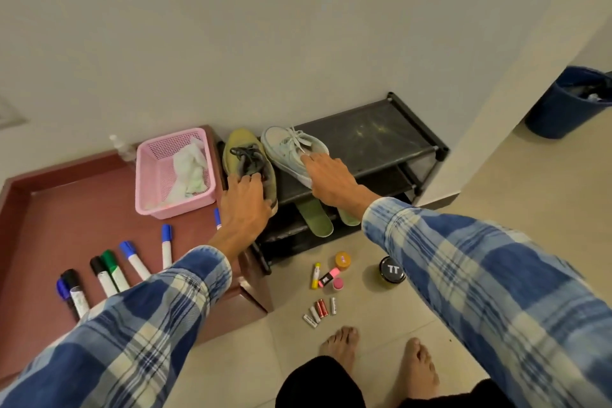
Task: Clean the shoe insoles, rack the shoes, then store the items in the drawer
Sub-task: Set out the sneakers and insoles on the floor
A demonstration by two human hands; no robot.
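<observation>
An olive shoe (pixel 243 156) with dark laces and a pale mint shoe (pixel 291 151) with white laces stand side by side on the top shelf of a black shoe rack (pixel 381 139). My left hand (pixel 245 199) grips the heel end of the olive shoe, fingers curled over its opening. My right hand (pixel 326 175) lies on the mint shoe's heel end with fingers over its opening. Two green insoles (pixel 318 219) stick out from a lower shelf.
A dark red drawer unit (pixel 82 209) at left carries a pink basket (pixel 172 175) with a white cloth, a spray bottle (pixel 121 146) and several markers (pixel 109 270). On the tiled floor lie batteries (pixel 319 310), small containers (pixel 331 273) and a black jar (pixel 392 270). A blue bin (pixel 569 103) stands far right.
</observation>
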